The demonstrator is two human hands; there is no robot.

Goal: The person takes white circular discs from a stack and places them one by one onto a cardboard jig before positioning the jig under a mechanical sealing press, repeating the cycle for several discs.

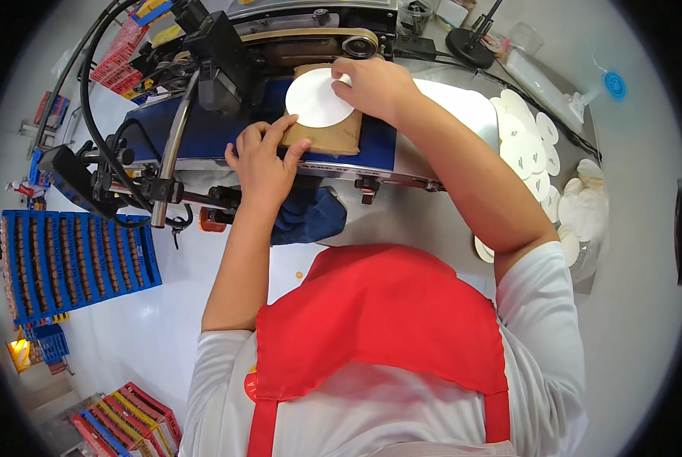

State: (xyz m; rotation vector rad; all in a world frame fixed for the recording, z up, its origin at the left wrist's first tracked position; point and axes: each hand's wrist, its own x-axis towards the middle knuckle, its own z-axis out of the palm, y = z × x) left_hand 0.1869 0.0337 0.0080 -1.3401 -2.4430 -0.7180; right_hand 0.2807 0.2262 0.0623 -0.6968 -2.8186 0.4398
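A round white disc (318, 100) lies on a piece of brown cardboard (324, 140), which rests on the blue belt (378, 149) of a band sealer. My right hand (369, 85) is at the disc's upper right edge, thumb and fingers bent over it; whether they grip it cannot be told. My left hand (267, 154) has its fingers apart, the index fingertip by the disc's lower left edge and the thumb near the cardboard's lower left part. Several white discs with small print (521, 143) lie spread to the right, past my right forearm.
A black device on a metal post (172, 148) stands left of my left hand. A dark blue cloth (312, 214) is below the belt. Cables and a black round stand base (469, 48) lie at the upper right. Stacked blue crates (81, 263) stand at the left.
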